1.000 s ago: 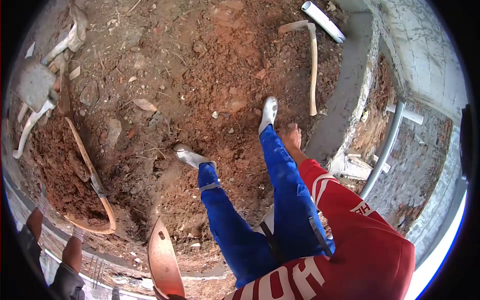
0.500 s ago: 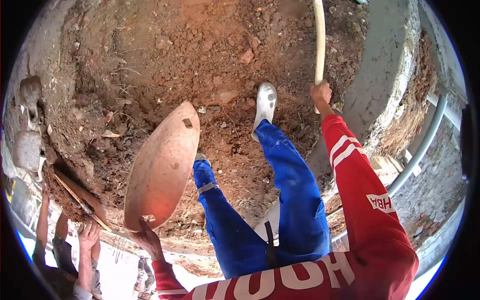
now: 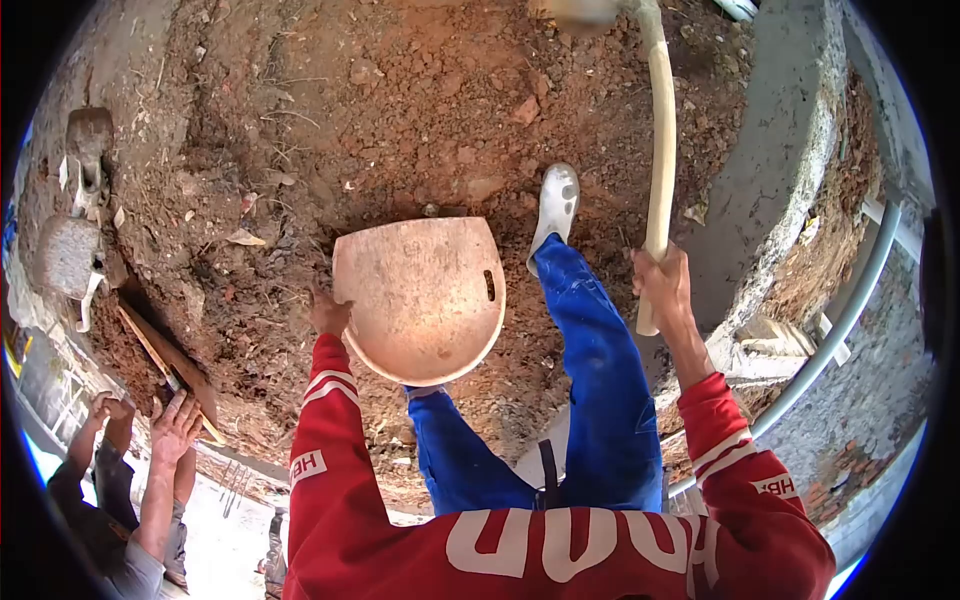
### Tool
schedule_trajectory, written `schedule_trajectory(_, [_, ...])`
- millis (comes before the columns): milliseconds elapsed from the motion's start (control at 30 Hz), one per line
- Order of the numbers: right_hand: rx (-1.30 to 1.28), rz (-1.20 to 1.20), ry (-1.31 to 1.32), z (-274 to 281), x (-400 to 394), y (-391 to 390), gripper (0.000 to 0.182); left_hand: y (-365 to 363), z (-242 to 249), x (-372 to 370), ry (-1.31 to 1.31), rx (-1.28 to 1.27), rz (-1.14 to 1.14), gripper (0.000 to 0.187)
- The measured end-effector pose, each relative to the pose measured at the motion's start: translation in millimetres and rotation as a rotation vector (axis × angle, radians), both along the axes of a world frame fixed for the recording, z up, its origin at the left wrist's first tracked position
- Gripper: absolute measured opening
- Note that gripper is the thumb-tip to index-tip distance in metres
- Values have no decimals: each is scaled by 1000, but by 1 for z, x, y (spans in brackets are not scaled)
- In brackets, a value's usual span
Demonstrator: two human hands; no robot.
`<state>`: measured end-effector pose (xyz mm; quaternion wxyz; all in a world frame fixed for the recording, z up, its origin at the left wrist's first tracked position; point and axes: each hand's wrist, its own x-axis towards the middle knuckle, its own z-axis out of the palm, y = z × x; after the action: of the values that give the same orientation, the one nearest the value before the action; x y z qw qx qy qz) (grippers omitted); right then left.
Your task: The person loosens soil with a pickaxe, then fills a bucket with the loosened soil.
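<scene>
My left hand [image 3: 332, 310] is closed on the left edge of a wide, shallow, dirt-stained soil scoop pan [image 3: 420, 290]. The pan hangs over the soil in front of my legs, its hollow facing me and its flat lip away. A handle slot shows in its right side. On the right, my right hand [image 3: 662, 285] is wrapped round the lower end of a hoe's pale wooden handle [image 3: 661, 150]. The hoe's head [image 3: 578, 12] is blurred and partly cut off at the top edge.
Loose reddish soil [image 3: 420, 120] spreads ahead. A curved concrete edge [image 3: 765, 170] and a grey pipe [image 3: 845, 320] run along the right. Two shovel blades [image 3: 90, 135] and a wooden strip [image 3: 165, 370] lie left, near other people's hands [image 3: 175, 425].
The scoop pan has swung right and turned from edge-on to face me, with my left hand higher. My right hand has come down and closer, bringing the hoe handle with it.
</scene>
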<state>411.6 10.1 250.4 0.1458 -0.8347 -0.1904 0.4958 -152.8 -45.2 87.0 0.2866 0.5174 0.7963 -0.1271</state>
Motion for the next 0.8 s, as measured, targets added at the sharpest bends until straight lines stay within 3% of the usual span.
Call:
schedule_trajectory(33, [-27, -2, 49, 16, -19, -9, 19, -9, -16, 3, -9, -7, 9, 97])
schedule_trajectory(100, [-22, -13, 90, 25, -55, -30, 18, -41, -44, 13, 18, -183, 268, 120])
schedule_trajectory(167, [-22, -12, 135, 16, -89, -45, 17, -125, -87, 14, 67, -29, 231, 122])
schedule_trajectory(200, [-104, -50, 184, -1, -103, -46, 17, -145, -75, 28, 45, -132, 354, 125])
schedule_trajectory(233, [-184, -81, 231, -15, -115, -46, 17, -156, -57, 49, -2, -285, 630, 126])
schedule_trajectory(267, [-230, -100, 256, -24, -137, -43, 17, -182, -54, 60, -6, -317, 712, 127])
schedule_trajectory(300, [-239, -74, 239, -32, -156, -47, 17, -246, -96, 53, 39, -397, 655, 128])
schedule_trajectory(367, [-215, -130, 201, -49, -183, -59, 17, -284, -104, 71, 36, -577, 972, 129])
schedule_trajectory(433, [-229, -117, 146, -56, -202, -57, 17, -295, -109, 76, -43, -654, 1057, 130])
schedule_trajectory(467, [-231, -125, 131, -59, -210, -56, 17, -308, -130, 78, 33, -632, 951, 130])
schedule_trajectory(533, [-252, -115, 96, -63, -217, -54, 17, -292, -153, 84, 110, -656, 1026, 122])
schedule_trajectory(600, [-242, -82, 55, -63, -222, -53, 16, -297, -165, 91, 208, -473, 1235, 95])
schedule_trajectory(667, [-257, -38, 20, -63, -218, -54, 15, -287, -141, 86, 165, -268, 926, 60])
schedule_trajectory(800, [-255, 43, 23, -51, -200, -38, 16, -272, -80, 84, 46, -129, 926, 40])
